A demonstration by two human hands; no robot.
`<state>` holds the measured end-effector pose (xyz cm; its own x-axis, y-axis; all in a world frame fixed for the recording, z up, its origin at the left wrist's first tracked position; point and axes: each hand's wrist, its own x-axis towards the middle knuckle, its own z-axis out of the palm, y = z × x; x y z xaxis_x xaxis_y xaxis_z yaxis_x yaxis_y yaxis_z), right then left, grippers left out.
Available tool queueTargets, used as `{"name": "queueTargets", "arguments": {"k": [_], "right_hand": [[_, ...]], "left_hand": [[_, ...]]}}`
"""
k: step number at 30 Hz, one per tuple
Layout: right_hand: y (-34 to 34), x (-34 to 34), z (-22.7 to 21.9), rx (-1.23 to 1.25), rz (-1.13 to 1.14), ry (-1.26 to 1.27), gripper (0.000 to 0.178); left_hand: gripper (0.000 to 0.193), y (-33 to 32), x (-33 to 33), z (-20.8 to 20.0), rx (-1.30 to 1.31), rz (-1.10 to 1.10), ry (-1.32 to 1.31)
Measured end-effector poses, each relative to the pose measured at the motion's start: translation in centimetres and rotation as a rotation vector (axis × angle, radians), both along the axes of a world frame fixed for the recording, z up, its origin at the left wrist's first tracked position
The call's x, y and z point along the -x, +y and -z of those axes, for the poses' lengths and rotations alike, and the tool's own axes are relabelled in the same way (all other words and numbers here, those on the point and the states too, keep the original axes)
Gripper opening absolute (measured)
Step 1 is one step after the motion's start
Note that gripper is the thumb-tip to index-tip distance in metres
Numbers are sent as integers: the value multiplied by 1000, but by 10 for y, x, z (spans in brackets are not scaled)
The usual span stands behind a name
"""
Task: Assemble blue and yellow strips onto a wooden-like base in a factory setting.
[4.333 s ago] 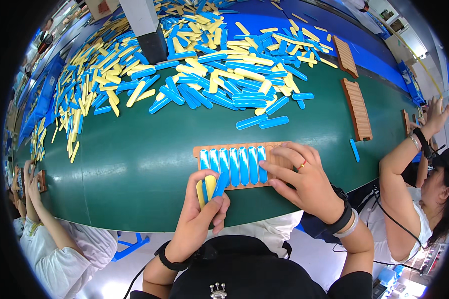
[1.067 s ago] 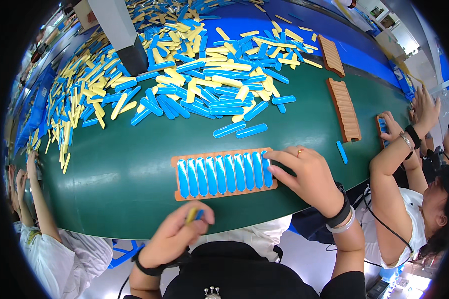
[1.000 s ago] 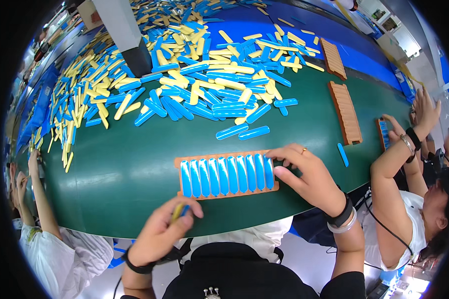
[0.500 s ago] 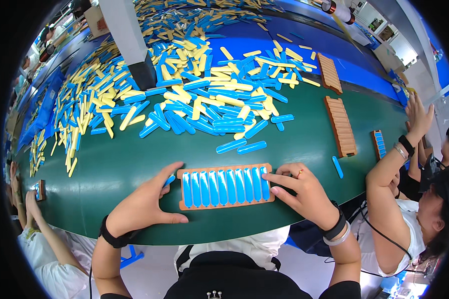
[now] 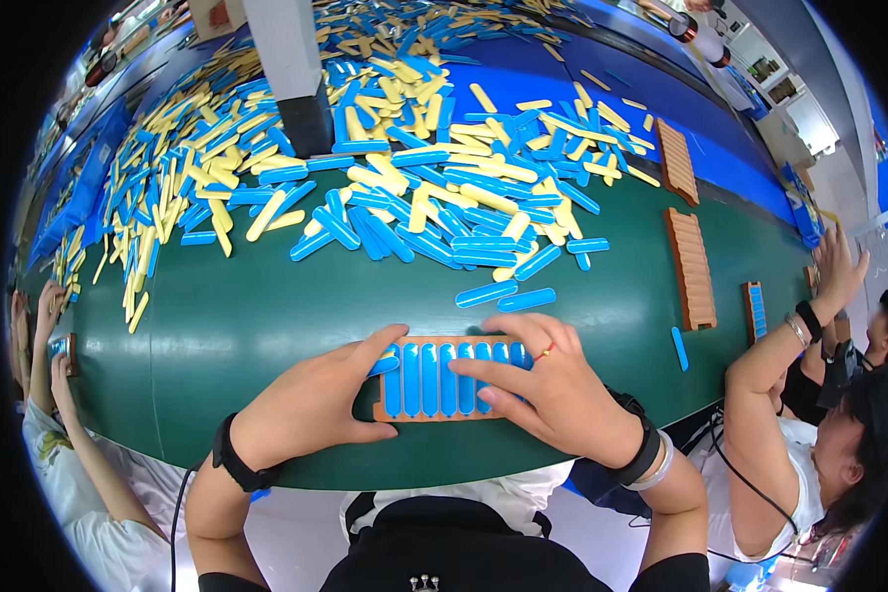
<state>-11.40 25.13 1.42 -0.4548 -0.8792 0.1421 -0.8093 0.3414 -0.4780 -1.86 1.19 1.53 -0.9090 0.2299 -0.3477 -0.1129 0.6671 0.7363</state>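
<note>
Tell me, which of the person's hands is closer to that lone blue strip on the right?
Right. The right hand is over the grooved tray, left of the lone blue strip; the left hand is at the tray's left end, farther away.

Bright; glints on blue strips (image 5: 429,380), sheen on tabletop (image 5: 257,316); edges bowed.

You can't read any words, labels, numbers or signs here.
</note>
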Motion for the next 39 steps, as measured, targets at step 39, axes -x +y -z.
{"name": "queueTargets", "arguments": {"k": [39], "right_hand": [[183,1,25,-143,976,182,19]], "left_hand": [[63,158,71,11,488,273,588]]}}
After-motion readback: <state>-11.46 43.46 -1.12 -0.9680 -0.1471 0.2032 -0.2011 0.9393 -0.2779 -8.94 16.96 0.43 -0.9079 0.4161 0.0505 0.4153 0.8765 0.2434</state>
